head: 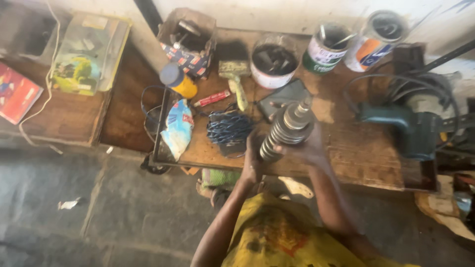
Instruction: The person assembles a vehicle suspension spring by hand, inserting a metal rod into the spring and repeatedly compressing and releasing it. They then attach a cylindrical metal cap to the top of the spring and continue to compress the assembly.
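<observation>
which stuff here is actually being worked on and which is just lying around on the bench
In hand:
- ribbed metal part, held up over the bench
- left hand at its lower end
- right hand around its middle

Lying about:
- green power drill
- paintbrush
- three tins
- yellow bottle with blue cap
- coil of dark cord
- blue and white packet

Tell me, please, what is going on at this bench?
A person in a yellow shirt holds a coil-spring part over the wooden bench with both hands: left hand at its lower end, right hand around the middle. Paint cans, a brush, a wire bundle and a green drill lie on the bench.
</observation>
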